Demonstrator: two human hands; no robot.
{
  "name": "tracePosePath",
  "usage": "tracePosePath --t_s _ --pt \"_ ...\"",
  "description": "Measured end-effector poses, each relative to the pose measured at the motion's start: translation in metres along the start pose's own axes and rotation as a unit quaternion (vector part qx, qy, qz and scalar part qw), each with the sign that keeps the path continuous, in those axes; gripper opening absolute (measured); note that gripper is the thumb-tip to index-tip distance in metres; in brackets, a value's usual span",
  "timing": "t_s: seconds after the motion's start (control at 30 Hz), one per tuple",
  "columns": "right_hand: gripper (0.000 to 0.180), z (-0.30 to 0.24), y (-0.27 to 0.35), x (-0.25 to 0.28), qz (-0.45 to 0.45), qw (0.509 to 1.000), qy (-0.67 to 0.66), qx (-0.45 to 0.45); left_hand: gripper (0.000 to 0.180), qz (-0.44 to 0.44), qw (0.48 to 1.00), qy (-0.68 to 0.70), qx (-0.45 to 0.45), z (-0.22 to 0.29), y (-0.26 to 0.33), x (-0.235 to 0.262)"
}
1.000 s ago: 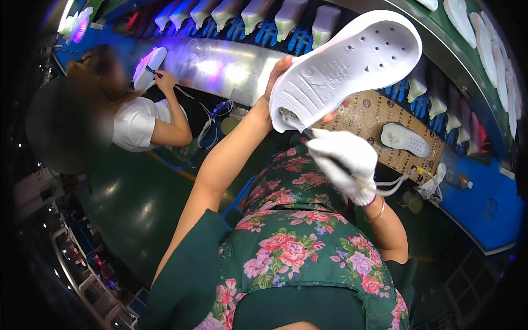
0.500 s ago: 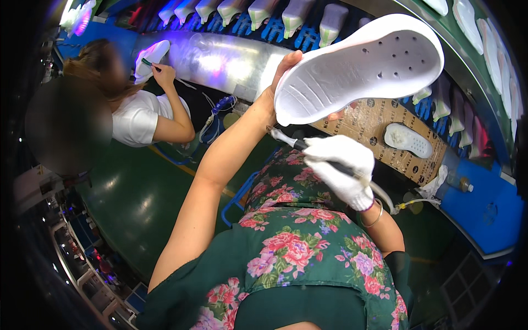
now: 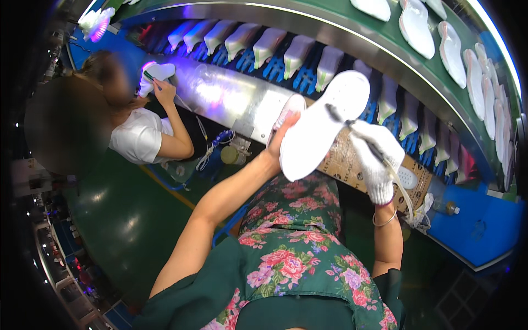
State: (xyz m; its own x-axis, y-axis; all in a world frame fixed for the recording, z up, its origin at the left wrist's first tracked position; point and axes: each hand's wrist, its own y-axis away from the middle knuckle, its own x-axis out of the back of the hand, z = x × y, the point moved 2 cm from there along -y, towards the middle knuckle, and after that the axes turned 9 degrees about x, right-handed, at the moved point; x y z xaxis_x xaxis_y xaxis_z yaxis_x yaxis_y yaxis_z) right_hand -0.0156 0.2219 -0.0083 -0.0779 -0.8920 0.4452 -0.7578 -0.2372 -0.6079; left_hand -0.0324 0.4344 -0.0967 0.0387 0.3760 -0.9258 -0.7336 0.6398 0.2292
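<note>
Two hands on one white shoe sole (image 3: 324,126), held up over the lap against a floral apron (image 3: 291,247). Bare left hand (image 3: 281,136) grips the sole's near, lower edge, fingers wrapped behind it, thumb side toward the camera. Gloved right hand (image 3: 374,157) is clenched on a thin tool (image 3: 344,121) with a pale hose (image 3: 400,184) trailing past the wrist; one bangle (image 3: 385,219) on that wrist. Tool tip touches the sole's upper half, just above the right fist.

Progress, as a judgement: work on this sole looks mid-pass. Tip sits partway along the face, no visible mark separating treated from untreated area, so the share done cannot be told.

Beyond the grip: one brown perforated mat (image 3: 352,159) under the sole, with one small white piece (image 3: 407,177) lying on it, right of the glove. Farther out, a row of pale shoe lasts (image 3: 297,55) on blue pegs, roughly a dozen showing. Above them, about eight white soles (image 3: 415,25) ride a green conveyor (image 3: 330,25). Off left, one co-worker (image 3: 143,132) handles another sole.
</note>
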Motion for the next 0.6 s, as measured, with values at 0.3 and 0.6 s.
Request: tracePosePath --t_s 0.3,0.6 --pt "0.021 -0.038 0.012 -0.014 -0.078 0.98 -0.181 -0.025 0.1 -0.069 0.995 -0.037 -0.066 0.023 0.018 -0.005" --pt "0.021 -0.003 0.056 0.002 0.172 0.841 -0.405 -0.315 0.114 -0.341 0.931 -0.098 -0.088 0.17 -0.051 -0.081"
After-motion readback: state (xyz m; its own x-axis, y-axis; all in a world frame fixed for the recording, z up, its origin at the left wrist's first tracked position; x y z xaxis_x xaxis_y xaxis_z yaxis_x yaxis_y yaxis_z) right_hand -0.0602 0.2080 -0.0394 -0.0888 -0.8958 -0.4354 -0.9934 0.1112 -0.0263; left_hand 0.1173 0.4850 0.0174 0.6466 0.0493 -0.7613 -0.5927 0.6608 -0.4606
